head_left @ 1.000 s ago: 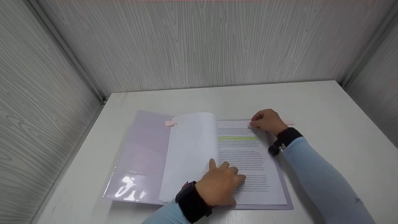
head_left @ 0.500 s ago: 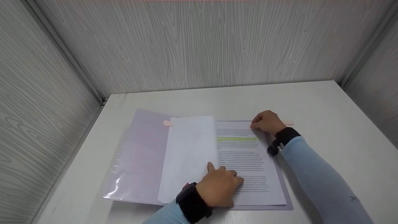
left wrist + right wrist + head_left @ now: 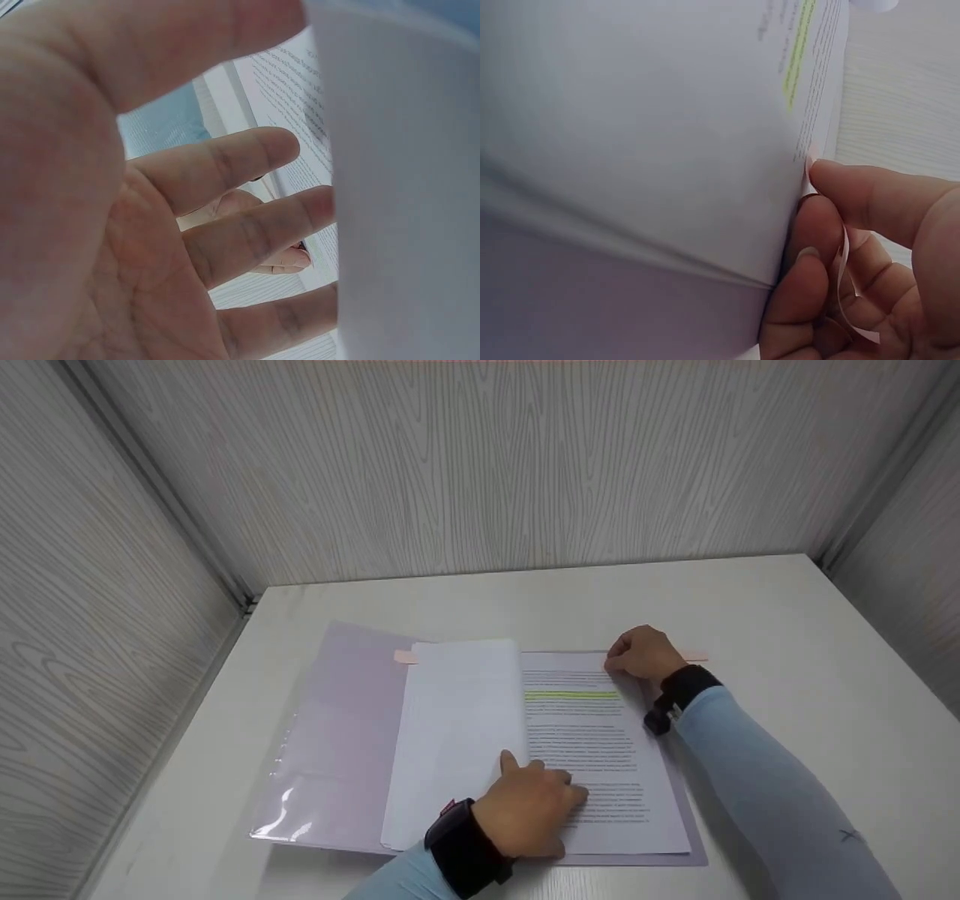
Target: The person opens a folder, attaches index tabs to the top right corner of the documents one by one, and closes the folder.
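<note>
A printed page [image 3: 585, 742] with a yellow-green highlighted band lies in an open lilac plastic folder [image 3: 341, 720]. My right hand [image 3: 645, 651] pinches a pink sticky tab [image 3: 844, 277] at the page's upper right edge, thumb on top. The tab's long end trails through the palm and shows as a pink strip beyond the hand in the head view. My left hand [image 3: 529, 810] rests with spread fingers low on the page, beside the fold of the turned pages [image 3: 465, 712]. Its fingertips are partly hidden behind white paper in the left wrist view.
Another pink tab [image 3: 406, 657] sticks out at the upper left edge of the turned pages. The folder lies on a white table [image 3: 750, 607], with wood-grain panels [image 3: 480, 472] at the back and both sides.
The turned pages have settled flatter. My left hand has shifted slightly down and left. My right hand keeps its pinch at the page edge, moving only slightly; its tab end shows less at the fingertips.
</note>
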The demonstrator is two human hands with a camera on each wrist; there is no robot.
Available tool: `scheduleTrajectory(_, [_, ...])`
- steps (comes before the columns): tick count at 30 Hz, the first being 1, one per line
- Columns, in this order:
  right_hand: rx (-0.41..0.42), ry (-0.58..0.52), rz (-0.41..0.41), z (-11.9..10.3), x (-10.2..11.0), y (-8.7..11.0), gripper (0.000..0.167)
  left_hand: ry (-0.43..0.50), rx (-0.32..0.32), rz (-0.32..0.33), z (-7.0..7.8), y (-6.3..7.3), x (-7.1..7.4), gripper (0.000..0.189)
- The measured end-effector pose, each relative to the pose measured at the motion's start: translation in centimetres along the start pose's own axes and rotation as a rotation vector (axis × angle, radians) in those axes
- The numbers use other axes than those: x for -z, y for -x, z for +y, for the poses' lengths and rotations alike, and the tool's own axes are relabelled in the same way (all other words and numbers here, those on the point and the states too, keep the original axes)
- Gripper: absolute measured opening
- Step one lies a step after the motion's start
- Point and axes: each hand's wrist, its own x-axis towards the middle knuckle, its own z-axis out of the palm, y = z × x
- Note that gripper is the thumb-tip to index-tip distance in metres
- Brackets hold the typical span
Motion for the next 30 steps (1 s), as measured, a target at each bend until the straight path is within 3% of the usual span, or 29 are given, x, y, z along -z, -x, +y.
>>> scheduleTrajectory(14, [-0.032, 0.042, -0.006, -0.3, -0.1, -0.2, 0.018, 0.010, 0.005, -0.018, 0.0, 0.0, 0.1, 0.052])
scheduleTrajectory(21, [-0.003, 0.075, 0.026, -0.9, -0.3, 0.2, 0.012, -0.034, -0.017, -0.006, -0.1, -0.1, 0.1, 0.049])
scheduleTrajectory(30, [0.017, 0.151, 0.069, -1.6, -0.4, 0.7, 0.012, -0.024, -0.011, -0.019, -0.1, -0.1, 0.0, 0.051])
